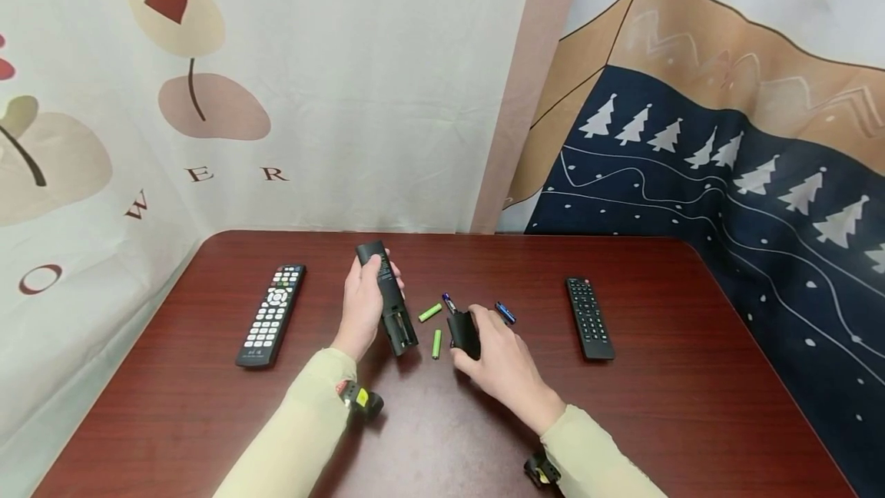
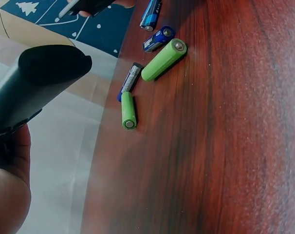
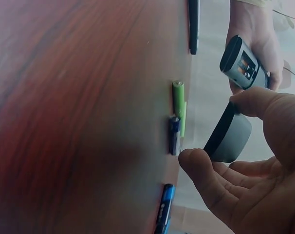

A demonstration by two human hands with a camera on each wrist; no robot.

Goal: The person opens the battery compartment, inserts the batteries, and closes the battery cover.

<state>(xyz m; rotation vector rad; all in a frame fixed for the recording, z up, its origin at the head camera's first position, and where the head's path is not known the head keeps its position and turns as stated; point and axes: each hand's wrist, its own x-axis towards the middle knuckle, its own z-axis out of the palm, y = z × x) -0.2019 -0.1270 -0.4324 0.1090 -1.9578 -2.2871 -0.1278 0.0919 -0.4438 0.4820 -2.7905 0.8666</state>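
Observation:
My left hand [image 1: 359, 304] grips a black remote control [image 1: 390, 290] with its back towards me. Its battery compartment [image 1: 398, 323] lies uncovered at the lower end. Between thumb and fingertips, my right hand [image 1: 508, 360] pinches a black battery cover [image 3: 231, 136], held apart from the remote. Two green batteries, one lengthwise [image 1: 436, 344] and one slanted [image 1: 430, 312], lie on the table between the hands. A blue-and-white battery [image 1: 449, 303] lies just beyond the cover. Further blue batteries [image 2: 158, 39] lie behind the right hand.
A black remote with white buttons [image 1: 271, 317] lies on the left of the reddish-brown table [image 1: 442, 436]. Another black remote [image 1: 590, 319] lies on the right. Printed curtains [image 1: 359, 91] hang behind the table's far edge.

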